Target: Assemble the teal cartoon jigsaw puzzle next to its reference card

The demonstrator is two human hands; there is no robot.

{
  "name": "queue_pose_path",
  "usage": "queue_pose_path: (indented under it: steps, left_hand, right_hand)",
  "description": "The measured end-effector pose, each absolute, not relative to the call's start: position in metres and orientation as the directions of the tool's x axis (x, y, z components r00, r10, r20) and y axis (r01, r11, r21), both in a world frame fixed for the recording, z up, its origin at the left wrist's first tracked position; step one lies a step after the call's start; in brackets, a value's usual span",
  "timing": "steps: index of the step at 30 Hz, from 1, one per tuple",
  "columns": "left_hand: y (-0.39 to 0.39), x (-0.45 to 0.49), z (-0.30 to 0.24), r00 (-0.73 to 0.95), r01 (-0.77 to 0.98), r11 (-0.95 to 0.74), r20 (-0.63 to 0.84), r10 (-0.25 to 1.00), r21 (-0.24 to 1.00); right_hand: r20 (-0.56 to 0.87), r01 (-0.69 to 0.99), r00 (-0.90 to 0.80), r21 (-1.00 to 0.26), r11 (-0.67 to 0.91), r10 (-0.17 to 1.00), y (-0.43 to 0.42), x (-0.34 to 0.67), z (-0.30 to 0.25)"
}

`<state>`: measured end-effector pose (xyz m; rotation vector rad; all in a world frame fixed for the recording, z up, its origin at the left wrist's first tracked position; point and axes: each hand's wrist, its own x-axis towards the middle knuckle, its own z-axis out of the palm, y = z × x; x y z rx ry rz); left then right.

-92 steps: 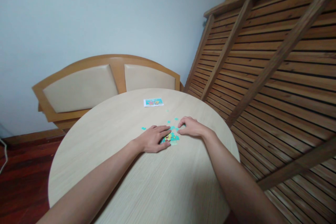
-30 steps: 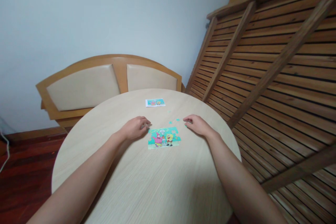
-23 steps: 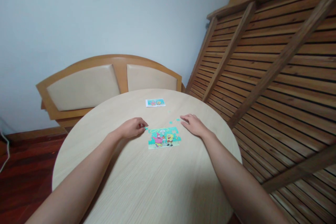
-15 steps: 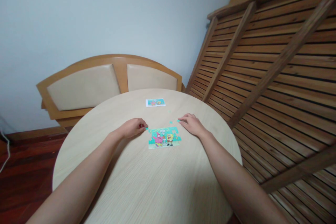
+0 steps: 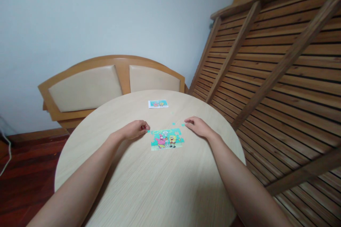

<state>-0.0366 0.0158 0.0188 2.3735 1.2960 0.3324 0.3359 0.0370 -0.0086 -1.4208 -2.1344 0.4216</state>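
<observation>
The left hand (image 5: 135, 129) curled its fingers at 1 teal piece (image 5: 148, 131), its grip unclear; the right hand's (image 5: 198, 127) fingers stood slightly parted beside another piece (image 5: 183, 125). Between both sets of fingers, nearer the wearer, the jigsaw (image 5: 167, 139) lay on the worktop (image 5: 149, 184), a picture card (image 5: 158, 104) beyond them.

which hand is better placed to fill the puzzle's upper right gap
Probably the right hand: it is beside a loose teal piece and nearer that side; the left hand is left of the puzzle.
</observation>
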Motion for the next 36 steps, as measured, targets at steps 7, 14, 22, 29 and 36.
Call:
queue_pose_path:
  steps: [7, 14, 22, 29, 36]
  left_hand:
    - [0.017, -0.044, 0.02, 0.519, 0.757, -0.437, -0.04, 0.854, 0.486]
    - [0.012, -0.041, 0.026, 0.527, 0.766, -0.44, -0.066, 0.847, 0.469]
    - [0.01, -0.04, 0.028, 0.551, 0.709, -0.433, -0.054, 0.833, 0.557]
    - [0.005, -0.02, 0.032, 0.559, 0.59, -0.452, 0.066, 0.826, 0.669]
    - [-0.004, 0.01, 0.027, 0.497, 0.58, -0.454, 0.147, 0.855, 0.676]
  right_hand:
    - [0.137, 0.739, -0.245, -0.614, 0.276, 0.96, 0.034, 0.357, -0.001]
    - [0.111, 0.734, -0.282, -0.614, 0.289, 0.953, 0.033, 0.352, 0.001]
    - [0.24, 0.765, -0.293, -0.522, 0.377, 0.926, 0.033, 0.343, -0.002]
    - [0.373, 0.684, -0.333, -0.536, 0.494, 0.866, 0.015, 0.308, 0.016]
    - [0.437, 0.607, -0.408, -0.526, 0.596, 0.802, 0.004, 0.288, 0.025]
